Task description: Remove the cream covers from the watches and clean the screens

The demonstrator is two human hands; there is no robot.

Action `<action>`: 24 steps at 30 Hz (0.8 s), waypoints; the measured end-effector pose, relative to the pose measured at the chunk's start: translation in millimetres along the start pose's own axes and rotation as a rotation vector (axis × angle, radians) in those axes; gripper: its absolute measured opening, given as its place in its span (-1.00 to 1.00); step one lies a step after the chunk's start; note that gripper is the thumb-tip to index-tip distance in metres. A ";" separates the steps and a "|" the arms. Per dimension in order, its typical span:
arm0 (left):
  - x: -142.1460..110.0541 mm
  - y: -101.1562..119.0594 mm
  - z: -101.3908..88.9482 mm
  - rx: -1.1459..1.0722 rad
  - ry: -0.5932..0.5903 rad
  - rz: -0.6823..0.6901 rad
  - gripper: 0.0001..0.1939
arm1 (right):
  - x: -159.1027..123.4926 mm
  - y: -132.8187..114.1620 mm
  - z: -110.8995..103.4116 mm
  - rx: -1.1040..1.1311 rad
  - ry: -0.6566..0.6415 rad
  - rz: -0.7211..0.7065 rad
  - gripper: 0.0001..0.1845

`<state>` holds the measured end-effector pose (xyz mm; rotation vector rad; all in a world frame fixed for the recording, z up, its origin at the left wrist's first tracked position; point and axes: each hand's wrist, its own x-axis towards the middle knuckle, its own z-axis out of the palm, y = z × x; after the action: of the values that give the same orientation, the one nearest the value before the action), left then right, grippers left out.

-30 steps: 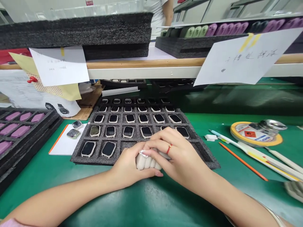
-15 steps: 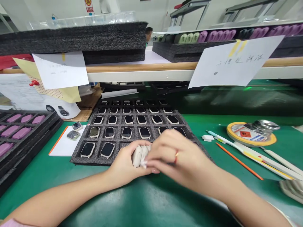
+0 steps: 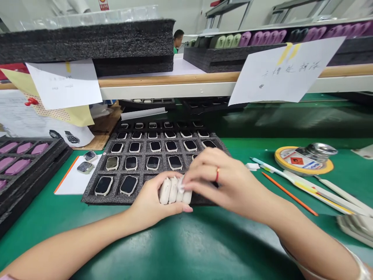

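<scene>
1. Rubbing a small white wad [image 3: 180,186] over the row of pale watch cases [image 3: 165,191] looks like the step in hand. The left hand [image 3: 147,199] is closed around at least 4 cases, standing side by side above the table [image 3: 131,249], near the front edge of the foam tray [image 3: 112,199].

2. The right hand [image 3: 227,186] is pinched narrow on the wad, its fingertips close to the right end of the row. Light, even strokes suit this; a hard push could tip a case out of line.

3. Squeeze the row from both ends, enough to hold the cases flush without grinding them together. The left thumb lies along the near side, which leaves the upward edges open to the wad.

4. Turn the wad to a fresh face when it looks soiled, and let no bare fingertip drag over a finished edge.

5. Work above bare table: watches [image 3: 129,184] sit face up in the tray just behind, and a dropped case could scratch them. The orange stick [image 3: 288,192] and tape roll [image 3: 303,159] lie well to the right.
</scene>
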<state>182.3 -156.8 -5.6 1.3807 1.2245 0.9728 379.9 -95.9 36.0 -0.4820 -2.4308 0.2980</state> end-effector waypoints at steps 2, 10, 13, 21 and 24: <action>1.0 -0.3 0.3 -0.002 -0.009 0.006 -0.46 | -0.4 -10.0 1.5 -0.067 -0.109 -0.037 -0.83; -3.4 -0.5 1.9 -0.069 0.029 -0.028 -0.41 | 0.7 3.0 -2.5 -0.342 0.076 0.025 -0.83; -7.6 -0.3 2.3 -0.133 0.068 -0.005 -0.41 | -7.3 -7.1 -21.3 -0.164 0.006 0.133 -0.87; -28.0 11.5 2.4 -0.231 0.169 0.032 -0.22 | -26.0 -28.3 -27.1 -0.195 -0.182 0.197 -0.25; -35.6 15.5 4.9 -0.266 0.202 0.069 -0.10 | -10.3 -29.9 -2.7 -0.008 -0.107 0.161 0.10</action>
<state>184.1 -192.4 10.7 1.1422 1.1508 1.2988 381.2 -127.1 42.2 -0.6830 -2.5015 0.3914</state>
